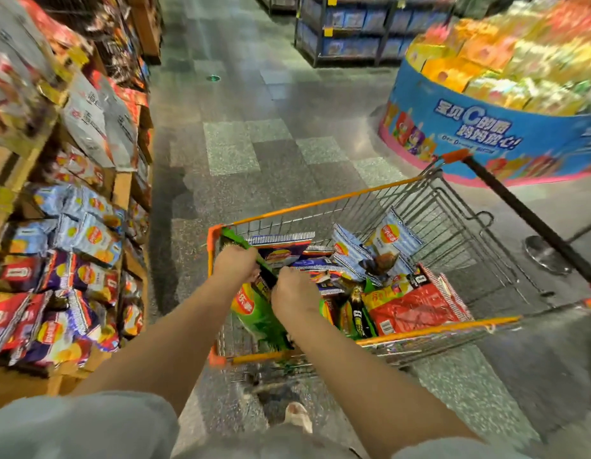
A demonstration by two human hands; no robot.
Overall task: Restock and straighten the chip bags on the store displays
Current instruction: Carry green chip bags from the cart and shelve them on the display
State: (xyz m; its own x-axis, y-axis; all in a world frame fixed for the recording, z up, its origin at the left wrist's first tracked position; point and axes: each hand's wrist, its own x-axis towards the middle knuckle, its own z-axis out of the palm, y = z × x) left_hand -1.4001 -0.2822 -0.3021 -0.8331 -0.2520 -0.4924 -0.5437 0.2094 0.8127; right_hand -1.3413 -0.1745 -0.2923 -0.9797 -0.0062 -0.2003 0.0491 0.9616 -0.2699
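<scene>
Restock partly done by my estimate: left hand [236,264] and right hand [292,290] both clamped on green chip bag [259,314] inside well-stocked cart [320,203]; shelves [122,190] alongside already hold many bags.

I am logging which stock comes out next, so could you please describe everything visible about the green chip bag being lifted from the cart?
The green chip bag looks like glossy foil or plastic, bright green with a red and yellow logo patch on its face. It stands tilted at the near left corner of the shopping cart, partly above the rim. The left hand grips its top edge; the right hand holds it lower down. Other bags lie beside it. Its print is too blurred to read.
</scene>
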